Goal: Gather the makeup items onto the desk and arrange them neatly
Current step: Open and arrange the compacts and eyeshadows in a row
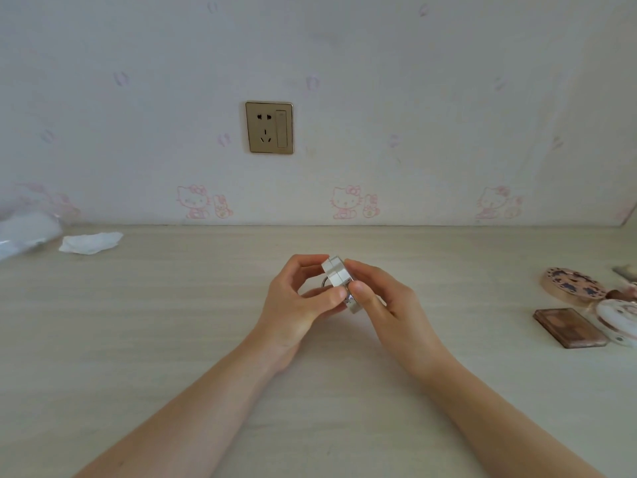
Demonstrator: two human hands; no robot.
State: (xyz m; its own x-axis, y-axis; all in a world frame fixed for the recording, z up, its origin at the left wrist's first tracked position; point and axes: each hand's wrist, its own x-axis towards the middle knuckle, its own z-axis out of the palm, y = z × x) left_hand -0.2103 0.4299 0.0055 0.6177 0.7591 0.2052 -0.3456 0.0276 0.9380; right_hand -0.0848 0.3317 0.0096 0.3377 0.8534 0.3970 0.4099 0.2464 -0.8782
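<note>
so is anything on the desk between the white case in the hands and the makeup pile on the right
Nothing visible. Both hands, left and right, hold the white case above the desk. The stretch of desk towards the brown palette and the round compacts is bare.

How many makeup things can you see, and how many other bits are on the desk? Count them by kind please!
White compact held in both hands, left hand and right hand: 1
Round compacts by the desk's right edge, patterned and white: 2
Brown rectangular palette: 1
Crumpled tissue: 1
Clear plastic bag: 1
Total: 6; other things at the right edge are cut off.
</note>
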